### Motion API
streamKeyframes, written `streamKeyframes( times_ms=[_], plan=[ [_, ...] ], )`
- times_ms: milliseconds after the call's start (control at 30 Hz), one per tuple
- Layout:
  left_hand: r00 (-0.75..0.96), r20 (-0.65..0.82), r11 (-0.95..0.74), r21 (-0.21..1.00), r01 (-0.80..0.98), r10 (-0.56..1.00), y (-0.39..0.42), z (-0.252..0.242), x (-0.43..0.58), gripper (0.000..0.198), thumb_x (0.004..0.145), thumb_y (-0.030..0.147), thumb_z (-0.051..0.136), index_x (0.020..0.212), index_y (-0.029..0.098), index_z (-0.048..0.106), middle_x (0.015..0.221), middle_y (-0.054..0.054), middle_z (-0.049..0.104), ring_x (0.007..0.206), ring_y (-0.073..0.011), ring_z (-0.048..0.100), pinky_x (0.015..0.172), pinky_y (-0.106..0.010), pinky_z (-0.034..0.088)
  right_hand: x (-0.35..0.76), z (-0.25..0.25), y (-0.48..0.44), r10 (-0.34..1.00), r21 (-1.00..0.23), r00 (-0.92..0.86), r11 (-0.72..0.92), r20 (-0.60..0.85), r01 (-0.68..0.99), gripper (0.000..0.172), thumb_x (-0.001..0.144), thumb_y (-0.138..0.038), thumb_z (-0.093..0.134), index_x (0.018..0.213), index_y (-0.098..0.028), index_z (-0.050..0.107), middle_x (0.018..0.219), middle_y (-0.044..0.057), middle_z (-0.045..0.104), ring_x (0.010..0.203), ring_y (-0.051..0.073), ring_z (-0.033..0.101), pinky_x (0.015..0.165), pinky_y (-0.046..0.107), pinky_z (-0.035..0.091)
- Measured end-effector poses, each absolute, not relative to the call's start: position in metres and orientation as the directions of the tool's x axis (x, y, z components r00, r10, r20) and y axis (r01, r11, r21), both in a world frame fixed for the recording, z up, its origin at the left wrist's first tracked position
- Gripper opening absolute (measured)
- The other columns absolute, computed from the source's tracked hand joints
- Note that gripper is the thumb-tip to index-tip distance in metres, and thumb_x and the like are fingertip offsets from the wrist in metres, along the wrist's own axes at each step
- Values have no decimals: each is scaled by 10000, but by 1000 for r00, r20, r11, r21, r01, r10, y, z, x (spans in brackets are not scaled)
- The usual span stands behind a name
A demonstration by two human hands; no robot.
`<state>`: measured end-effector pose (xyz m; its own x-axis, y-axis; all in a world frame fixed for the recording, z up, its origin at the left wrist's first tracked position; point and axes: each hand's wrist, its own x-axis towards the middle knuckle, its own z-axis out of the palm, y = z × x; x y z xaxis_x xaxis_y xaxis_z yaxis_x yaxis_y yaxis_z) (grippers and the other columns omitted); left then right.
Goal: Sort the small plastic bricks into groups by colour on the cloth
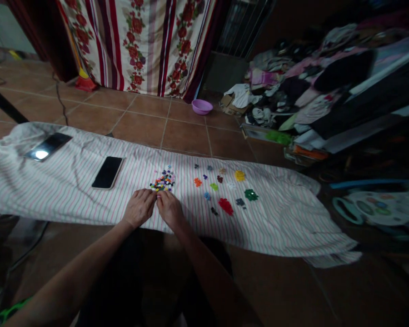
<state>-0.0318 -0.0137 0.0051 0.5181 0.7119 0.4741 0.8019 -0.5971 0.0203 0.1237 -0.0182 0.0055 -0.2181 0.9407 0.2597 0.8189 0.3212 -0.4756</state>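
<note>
My left hand [139, 207] and my right hand [169, 209] meet at the near edge of a mixed pile of small coloured pieces [163, 181], possibly beads or tiny bricks. The fingers of both are curled in, and the fingertips come together. A small pinkish spot shows by the right fingers; what it is, I cannot make out. Right of the pile lie small groups sorted by colour, among them red pieces [226, 206], dark green pieces [251, 195], yellow pieces [239, 175], orange pieces [197, 182] and lime pieces [214, 186]. All rest on a striped cloth [276, 218].
On the cloth to the left lie a dark-screened phone [108, 172] and a second shiny phone-like slab [48, 146] reflecting light. Beyond, on the tiled floor, stands a purple basin [202, 107] before a floral curtain [136, 45]. Heaped clothes [293, 86] fill the right side.
</note>
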Motion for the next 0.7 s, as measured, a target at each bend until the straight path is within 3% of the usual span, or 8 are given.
streamKeyframes(
  times_ms=[333,533,700],
  plan=[
    [481,477,-613,167,772,736,-11,-8,-20,294,991,299,414,1179,178,605,1032,-103,656,938,-225,584,837,-380,515,150,-12,-10,963,-710,-82,246,257,660,158,910,-174,504,967,-221,644,932,26,716,856,152,671,792,251,510],
    [424,410,-544,239,805,808,-8,-7,-13,270,985,325,428,1108,195,630,979,-89,649,922,-231,575,815,-374,506,150,-10,-10,955,-696,-135,287,265,658,150,907,-156,514,924,-217,650,907,23,704,844,146,664,778,244,510],
    [412,393,-518,218,827,822,-8,-7,-7,212,976,275,444,983,185,636,911,-79,633,885,-230,571,789,-359,494,151,-11,-12,952,-694,-149,297,267,656,129,896,-152,555,961,-208,652,917,26,688,838,145,658,780,247,518]
  ],
)
